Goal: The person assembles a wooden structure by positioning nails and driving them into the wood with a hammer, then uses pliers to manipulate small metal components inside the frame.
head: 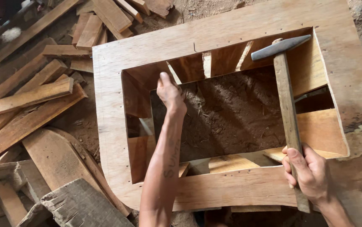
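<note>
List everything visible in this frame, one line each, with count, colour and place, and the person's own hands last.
wooden box frame: one, light brown, open in the middle, fills the centre and right of the view.
inner slats: several, brown, slanting down inside the frame's opening.
hammer: one, grey metal head on a worn wooden handle, raised over the frame's right side.
loose planks: many, brown, piled on the left and top left.
weathered board: one, grey, bottom left.
dirt floor: brown, seen through the opening and at top right.
left hand: reaches down inside the opening, at the far slats.
right hand: grips the hammer's handle near its lower end.
</note>
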